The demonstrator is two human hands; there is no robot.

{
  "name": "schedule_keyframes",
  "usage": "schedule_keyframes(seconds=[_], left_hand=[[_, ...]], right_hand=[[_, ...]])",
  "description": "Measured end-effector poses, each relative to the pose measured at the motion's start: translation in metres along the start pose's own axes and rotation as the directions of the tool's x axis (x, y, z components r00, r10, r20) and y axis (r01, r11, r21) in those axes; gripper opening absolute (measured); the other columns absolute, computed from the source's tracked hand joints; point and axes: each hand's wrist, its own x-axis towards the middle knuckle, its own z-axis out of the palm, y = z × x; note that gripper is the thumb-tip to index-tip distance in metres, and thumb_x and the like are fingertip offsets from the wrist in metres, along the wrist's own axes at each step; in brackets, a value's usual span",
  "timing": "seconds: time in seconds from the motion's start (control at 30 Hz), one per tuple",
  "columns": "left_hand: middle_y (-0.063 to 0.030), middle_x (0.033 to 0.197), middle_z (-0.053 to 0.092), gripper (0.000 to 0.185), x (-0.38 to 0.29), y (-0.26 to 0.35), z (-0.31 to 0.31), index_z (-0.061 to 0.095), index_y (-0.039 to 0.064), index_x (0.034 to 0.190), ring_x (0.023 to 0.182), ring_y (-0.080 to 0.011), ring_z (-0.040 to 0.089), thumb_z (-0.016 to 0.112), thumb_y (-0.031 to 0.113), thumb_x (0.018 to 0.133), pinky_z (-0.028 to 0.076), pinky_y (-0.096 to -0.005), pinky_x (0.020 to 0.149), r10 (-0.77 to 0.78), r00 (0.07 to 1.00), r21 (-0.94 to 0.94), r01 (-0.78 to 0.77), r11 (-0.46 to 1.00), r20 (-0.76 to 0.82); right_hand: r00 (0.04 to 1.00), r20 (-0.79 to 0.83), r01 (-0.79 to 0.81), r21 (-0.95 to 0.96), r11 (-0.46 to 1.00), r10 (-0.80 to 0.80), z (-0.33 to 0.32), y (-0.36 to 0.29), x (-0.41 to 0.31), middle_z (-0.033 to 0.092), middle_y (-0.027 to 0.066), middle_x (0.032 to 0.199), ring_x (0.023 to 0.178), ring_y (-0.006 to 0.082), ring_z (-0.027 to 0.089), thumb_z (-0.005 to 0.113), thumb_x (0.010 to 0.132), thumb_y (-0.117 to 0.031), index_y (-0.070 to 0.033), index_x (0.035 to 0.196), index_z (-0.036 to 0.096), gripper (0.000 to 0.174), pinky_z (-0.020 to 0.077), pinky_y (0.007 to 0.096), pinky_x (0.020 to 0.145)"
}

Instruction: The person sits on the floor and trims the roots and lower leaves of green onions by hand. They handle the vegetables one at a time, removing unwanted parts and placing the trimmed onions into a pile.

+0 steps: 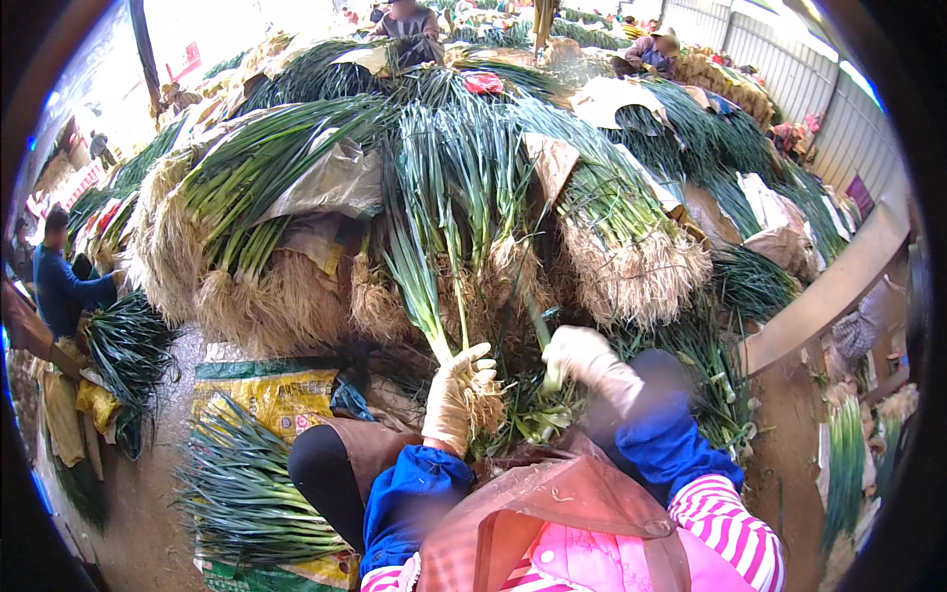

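My left hand [455, 396], in a pale glove, grips a green onion [425, 303] low on its stem. The onion's leaves lean up and away from me, and its tangled roots [484, 407] hang beside the palm. To the right, my right hand [588, 362], also gloved, is blurred and closed around a pale green leaf strip [553, 376]. Below and between both hands lies a litter of loose leaves [544, 422]. Just beyond them, bunches of green onions [473, 170] are heaped with their bushy roots [518, 270] facing me.
At my left, onions [259, 488] lie on a yellow and green woven sack [296, 388]. A brown apron [533, 488] covers my lap. More piles [629, 222] stand under sacking. A person in blue [66, 274] sits at far left; others [410, 33] are behind the heap.
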Motion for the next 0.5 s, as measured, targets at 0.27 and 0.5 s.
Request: schedule_keyframes(seconds=[0.27,0.5], left_hand=[[-0.0052,0.076,0.065,0.028,-0.007,-0.004,0.006,0.068,-0.002,0.106,0.061,-0.0139,0.061,0.066,0.019,0.088,0.049,-0.0237,0.052,-0.027,0.998,0.101,0.033,0.994,-0.058],[-0.0071,0.081,0.067,0.028,-0.022,-0.013,-0.001,0.065,-0.003,0.107,0.069,-0.0169,0.064,0.062,0.019,0.090,0.053,-0.0277,0.060,-0.026,0.998,-0.012,0.026,1.000,-0.055]], right_hand=[[0.991,0.132,-0.001,0.208,0.978,-0.027,0.048,-0.012,0.060,0.069,0.0039,0.089,0.082,0.0137,0.062,0.066,0.090,-0.034,-0.004,0.100,0.068,0.033,0.0501,0.0285,0.074],[0.982,0.124,0.016,0.695,0.719,-0.141,0.095,-0.012,0.105,0.066,0.0043,0.078,0.070,0.0139,0.059,0.067,0.091,-0.028,-0.005,0.086,0.068,0.023,0.0491,0.0302,0.065]])
